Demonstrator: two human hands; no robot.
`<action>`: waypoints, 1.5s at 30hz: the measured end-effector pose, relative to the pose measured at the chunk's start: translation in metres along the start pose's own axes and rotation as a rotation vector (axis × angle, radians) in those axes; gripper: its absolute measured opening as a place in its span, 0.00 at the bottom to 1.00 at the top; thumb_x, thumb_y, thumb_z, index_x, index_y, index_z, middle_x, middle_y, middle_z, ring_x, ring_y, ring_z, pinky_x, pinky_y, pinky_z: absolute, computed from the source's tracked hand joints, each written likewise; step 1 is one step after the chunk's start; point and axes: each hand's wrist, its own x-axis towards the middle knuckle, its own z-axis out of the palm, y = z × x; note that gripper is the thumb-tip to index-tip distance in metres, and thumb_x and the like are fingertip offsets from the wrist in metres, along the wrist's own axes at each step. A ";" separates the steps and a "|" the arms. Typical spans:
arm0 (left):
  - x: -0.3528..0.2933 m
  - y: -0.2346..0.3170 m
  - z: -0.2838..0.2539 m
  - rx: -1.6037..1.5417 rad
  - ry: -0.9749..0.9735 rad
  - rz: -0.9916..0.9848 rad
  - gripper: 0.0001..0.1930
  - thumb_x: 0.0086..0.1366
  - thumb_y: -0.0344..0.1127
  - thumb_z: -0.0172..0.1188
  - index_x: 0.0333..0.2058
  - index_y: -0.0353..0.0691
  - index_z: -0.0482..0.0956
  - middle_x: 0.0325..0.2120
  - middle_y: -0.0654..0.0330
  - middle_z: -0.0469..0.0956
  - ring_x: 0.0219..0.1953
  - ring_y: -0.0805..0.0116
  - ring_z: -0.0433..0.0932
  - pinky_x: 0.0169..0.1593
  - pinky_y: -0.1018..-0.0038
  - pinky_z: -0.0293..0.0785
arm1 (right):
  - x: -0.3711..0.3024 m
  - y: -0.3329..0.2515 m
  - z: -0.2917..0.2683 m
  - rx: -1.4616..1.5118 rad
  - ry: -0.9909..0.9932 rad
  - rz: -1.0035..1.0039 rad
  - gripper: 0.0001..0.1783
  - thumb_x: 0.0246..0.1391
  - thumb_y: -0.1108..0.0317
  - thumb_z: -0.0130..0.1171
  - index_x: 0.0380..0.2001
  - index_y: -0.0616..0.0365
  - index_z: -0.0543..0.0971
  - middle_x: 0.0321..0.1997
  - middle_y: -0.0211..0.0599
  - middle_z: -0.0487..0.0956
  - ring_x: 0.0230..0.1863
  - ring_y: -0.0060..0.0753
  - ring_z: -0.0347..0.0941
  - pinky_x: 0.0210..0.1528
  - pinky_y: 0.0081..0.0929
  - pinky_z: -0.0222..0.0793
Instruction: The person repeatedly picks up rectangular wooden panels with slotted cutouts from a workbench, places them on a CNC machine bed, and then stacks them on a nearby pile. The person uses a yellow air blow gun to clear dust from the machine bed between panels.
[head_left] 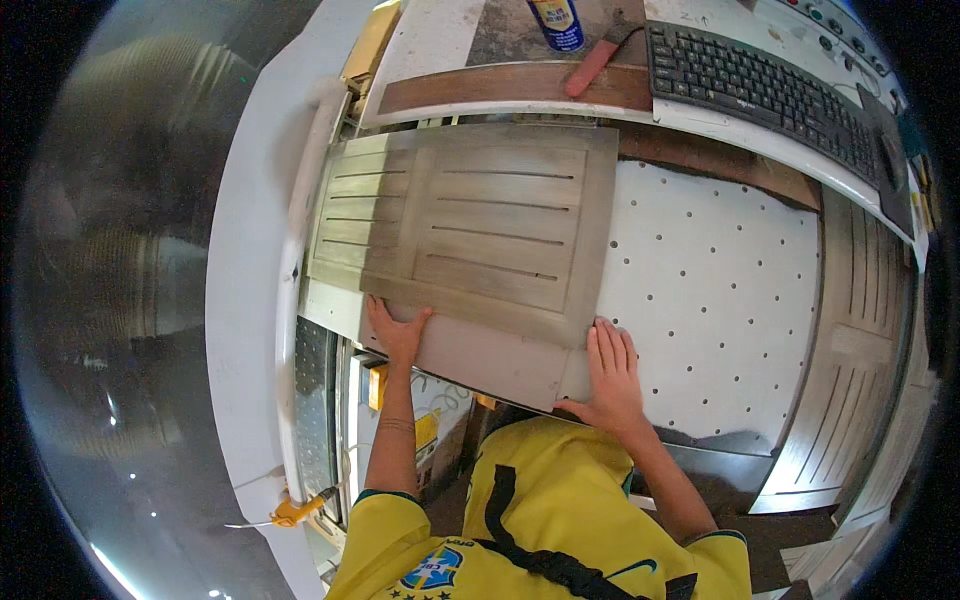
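Note:
A grey-brown wooden cabinet door (500, 205) with rows of slots lies in front of me on a work surface. Brighter light falls across its left end. Along its near side runs a smooth pinkish-brown strip (490, 358). My left hand (398, 335) rests at the door's near edge toward the left, thumb and fingers spread, grasping nothing. At the near right corner, my right hand (612, 385) has its fingers stretched out beside the door's edge and its thumb pointing left over the strip. Part of its contact with the corner is hidden.
A white dotted table surface (710, 300) extends to the right, with more slatted doors (835, 420) beyond. The far ledge holds a keyboard (760, 95), a blue can (557, 25) and a red-handled tool (592, 68). A yellow air gun (298, 512) hangs at lower left beside a white rail (290, 330).

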 end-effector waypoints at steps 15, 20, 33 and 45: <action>-0.004 -0.022 0.004 -0.015 -0.016 0.083 0.50 0.67 0.46 0.74 0.79 0.29 0.56 0.81 0.36 0.50 0.82 0.37 0.49 0.83 0.49 0.45 | 0.052 0.004 0.026 0.096 0.220 0.012 0.43 0.55 0.62 0.77 0.70 0.69 0.72 0.81 0.51 0.67 0.80 0.54 0.62 0.79 0.56 0.57; -0.006 -0.030 0.007 0.046 -0.061 0.101 0.52 0.70 0.52 0.71 0.79 0.26 0.54 0.81 0.32 0.48 0.82 0.34 0.48 0.83 0.46 0.43 | 0.055 0.004 0.029 0.102 0.305 0.008 0.47 0.46 0.65 0.83 0.69 0.67 0.75 0.80 0.49 0.71 0.77 0.53 0.67 0.74 0.51 0.61; -0.005 -0.004 -0.001 0.075 -0.054 0.014 0.70 0.50 0.65 0.82 0.78 0.21 0.54 0.81 0.34 0.47 0.84 0.39 0.45 0.83 0.49 0.43 | 0.066 -0.003 0.022 0.040 0.324 0.005 0.56 0.43 0.57 0.85 0.73 0.67 0.70 0.78 0.53 0.71 0.78 0.55 0.66 0.74 0.51 0.59; -0.006 0.024 -0.023 -0.065 0.016 -0.049 0.66 0.50 0.70 0.80 0.74 0.26 0.62 0.79 0.38 0.56 0.82 0.43 0.51 0.83 0.52 0.46 | 0.078 -0.018 0.029 -0.126 0.408 0.008 0.72 0.37 0.44 0.87 0.78 0.68 0.60 0.81 0.56 0.64 0.76 0.61 0.62 0.75 0.54 0.57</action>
